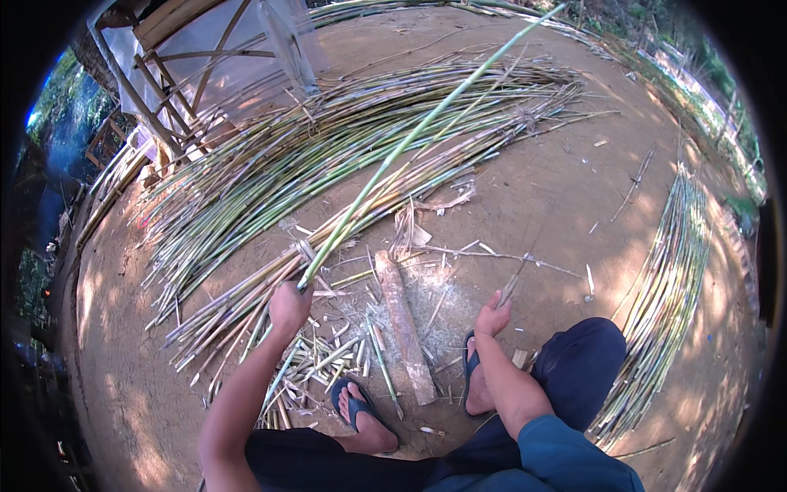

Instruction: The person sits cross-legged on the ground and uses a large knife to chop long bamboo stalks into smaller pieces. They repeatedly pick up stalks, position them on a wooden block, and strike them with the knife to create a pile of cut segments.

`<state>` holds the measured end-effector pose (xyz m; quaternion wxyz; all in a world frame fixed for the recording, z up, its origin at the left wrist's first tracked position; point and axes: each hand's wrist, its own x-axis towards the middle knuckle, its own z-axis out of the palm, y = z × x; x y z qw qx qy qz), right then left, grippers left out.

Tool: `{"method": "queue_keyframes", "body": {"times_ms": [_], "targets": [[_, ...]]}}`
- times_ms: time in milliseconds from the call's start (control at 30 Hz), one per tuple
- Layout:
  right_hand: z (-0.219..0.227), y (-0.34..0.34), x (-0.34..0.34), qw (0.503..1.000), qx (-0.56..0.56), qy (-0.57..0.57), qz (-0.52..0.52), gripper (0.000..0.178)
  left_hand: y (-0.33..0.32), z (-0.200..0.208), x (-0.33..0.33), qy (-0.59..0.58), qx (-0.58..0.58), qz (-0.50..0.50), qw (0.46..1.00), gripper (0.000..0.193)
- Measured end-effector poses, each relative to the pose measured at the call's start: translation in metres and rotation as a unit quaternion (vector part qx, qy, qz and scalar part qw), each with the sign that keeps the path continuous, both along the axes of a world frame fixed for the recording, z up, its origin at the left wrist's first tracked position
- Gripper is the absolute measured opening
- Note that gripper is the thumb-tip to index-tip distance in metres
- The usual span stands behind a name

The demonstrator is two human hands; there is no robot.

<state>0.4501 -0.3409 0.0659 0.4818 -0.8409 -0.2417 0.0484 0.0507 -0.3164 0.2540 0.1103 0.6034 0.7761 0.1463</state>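
Note:
My left hand [291, 312] is closed around the lower part of a long green cane pole [410, 135], which slants up and away to the far right. In my right hand [493, 314] is a long-bladed knife [510, 287], gripped by its handle; the thin blade points away from me and is blurred. Between my feet and beyond lies a short log [402, 328], with pale shavings [447, 299] around it. Short cut cane pieces [328, 361] are heaped left of the log, below my left hand.
A tied bundle of canes [361, 215] lies beyond my left hand, with larger bundles [328, 135] behind it. Another bundle [664, 303] rests at the right. A wooden frame with plastic sheeting [213, 61] stands at the far left. My sandalled feet [361, 414] flank the log's near end.

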Motion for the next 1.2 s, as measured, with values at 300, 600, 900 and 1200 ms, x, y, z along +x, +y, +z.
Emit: {"method": "queue_keyframes", "body": {"times_ms": [300, 600, 900, 1200], "targets": [[0.118, -0.070, 0.016, 0.976, 0.200, 0.070, -0.054, 0.042, 0.049, -0.088, 0.165, -0.059, -0.036, -0.207, 0.976, 0.090], [0.169, -0.139, -0.043, 0.963, 0.192, 0.074, 0.173, 0.036, -0.006, -0.191, -0.001, 0.030, -0.163, -0.158, 0.973, 0.083], [0.160, -0.140, -0.056, 0.957, 0.151, 0.102, 0.226, 0.036, -0.132, -0.193, -0.092, 0.188, -0.102, -0.144, 0.966, 0.055], [0.175, -0.146, -0.066, 0.951, 0.162, 0.067, 0.254, 0.036, -0.085, -0.235, -0.022, 0.005, -0.050, -0.160, 0.986, 0.029]]}}
